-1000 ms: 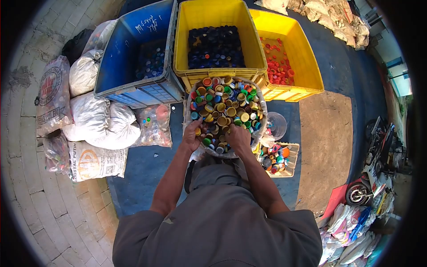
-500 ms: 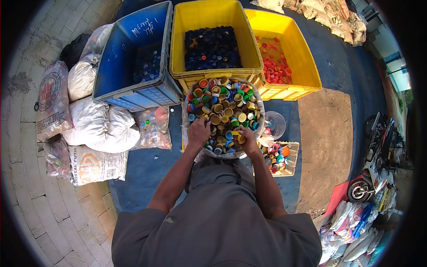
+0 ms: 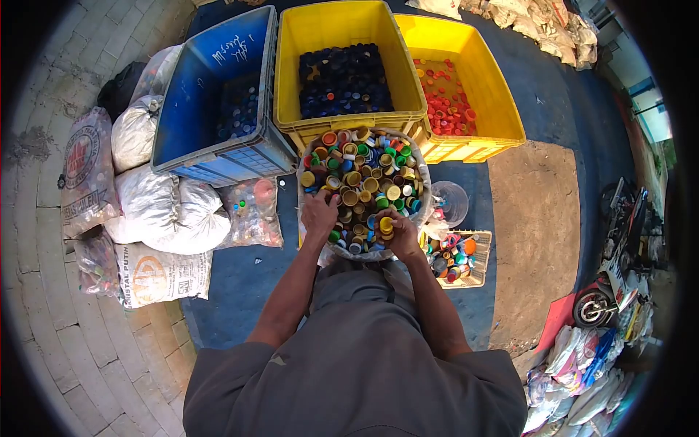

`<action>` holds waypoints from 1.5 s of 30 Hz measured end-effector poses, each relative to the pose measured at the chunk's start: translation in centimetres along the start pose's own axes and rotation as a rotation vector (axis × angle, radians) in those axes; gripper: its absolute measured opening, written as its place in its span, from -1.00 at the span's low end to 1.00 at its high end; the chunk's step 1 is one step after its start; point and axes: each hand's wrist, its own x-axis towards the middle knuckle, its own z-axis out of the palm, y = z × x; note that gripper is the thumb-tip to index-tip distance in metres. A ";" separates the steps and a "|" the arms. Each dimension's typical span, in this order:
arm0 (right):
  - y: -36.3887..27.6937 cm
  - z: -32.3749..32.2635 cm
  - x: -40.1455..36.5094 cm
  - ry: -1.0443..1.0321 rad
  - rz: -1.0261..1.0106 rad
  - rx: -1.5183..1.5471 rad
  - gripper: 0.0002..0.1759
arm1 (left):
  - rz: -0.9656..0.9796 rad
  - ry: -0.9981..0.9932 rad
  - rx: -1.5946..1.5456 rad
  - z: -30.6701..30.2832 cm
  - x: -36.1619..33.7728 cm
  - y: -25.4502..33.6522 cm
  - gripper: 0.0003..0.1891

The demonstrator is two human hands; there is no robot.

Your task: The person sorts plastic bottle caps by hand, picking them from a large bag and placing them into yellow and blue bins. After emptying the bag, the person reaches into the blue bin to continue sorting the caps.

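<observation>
A round, sack-lined tub [image 3: 426, 175] stands right in front of me, heaped with mixed plastic bottle caps [image 3: 370, 173] in gold, green, blue, white and orange. At the left side of the heap, my left hand [image 3: 319, 215] rests over the caps, fingers spread and no cap visible in it. My right hand [image 3: 403, 234], at the near right of the tub, pinches a yellow bottle cap [image 3: 386, 225] between thumb and fingers. Several white and blue caps lie just left of that hand.
Beyond the tub are a blue crate [image 3: 218, 156], a yellow crate of dark caps [image 3: 349, 120] and a yellow crate of red caps [image 3: 473, 149]. A small basket [image 3: 477, 273] and a clear round container [image 3: 453, 204] sit right. Filled sacks [image 3: 145, 204] lie left.
My left hand has shifted slightly left and its fingers have spread. The yellow cap in my right hand has turned so its round face shows.
</observation>
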 end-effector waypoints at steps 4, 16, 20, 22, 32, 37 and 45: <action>0.1 -0.1 0.1 0.015 0.005 -0.015 -0.65 | -0.004 -0.053 -0.183 1.1 0.9 -2.0 -0.71; 0.5 3.0 1.0 0.224 -0.328 -0.832 -0.63 | -0.331 -0.434 -1.074 -3.2 -2.2 1.4 -0.70; 0.9 4.7 1.3 0.196 -0.457 -1.214 -0.51 | -0.496 -0.636 -1.340 -1.4 -3.8 0.4 -0.73; 1.4 4.5 1.6 0.178 -0.572 -1.220 -0.50 | -0.504 -0.683 -1.371 -1.9 -4.3 0.4 -0.70; 3.0 3.3 1.9 0.210 -0.414 -1.053 -0.44 | -0.082 -0.397 -0.970 -1.6 -4.0 0.9 -0.65; 2.7 3.7 1.7 0.211 -0.514 -1.062 -0.53 | -0.234 -0.521 -1.129 -1.7 -4.0 1.1 -0.73; 1.5 3.8 1.3 0.461 -0.570 -1.111 -0.69 | -0.353 -0.563 -1.223 -2.0 -2.5 0.2 -0.76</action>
